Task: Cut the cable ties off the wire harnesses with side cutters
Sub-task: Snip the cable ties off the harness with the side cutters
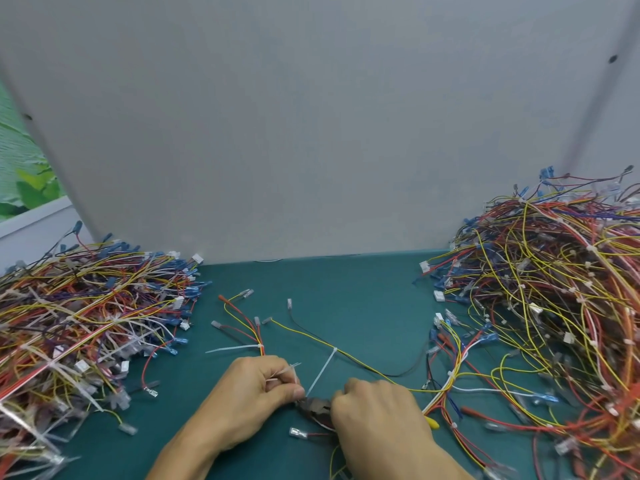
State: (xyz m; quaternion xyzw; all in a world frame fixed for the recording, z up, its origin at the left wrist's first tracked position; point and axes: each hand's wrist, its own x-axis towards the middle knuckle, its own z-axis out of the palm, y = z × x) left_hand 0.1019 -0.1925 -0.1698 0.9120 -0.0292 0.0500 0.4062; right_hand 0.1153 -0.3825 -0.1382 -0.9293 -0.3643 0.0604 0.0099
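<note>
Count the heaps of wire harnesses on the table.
2. The left heap lies left on the table, the right heap right; both run out of frame, so more may be hidden.

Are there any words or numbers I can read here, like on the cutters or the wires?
None can be read.
Side cutters: mostly hidden under the right hand, no marking shows.
White connectors on the wire harnesses: too small and blurred to tell.
</note>
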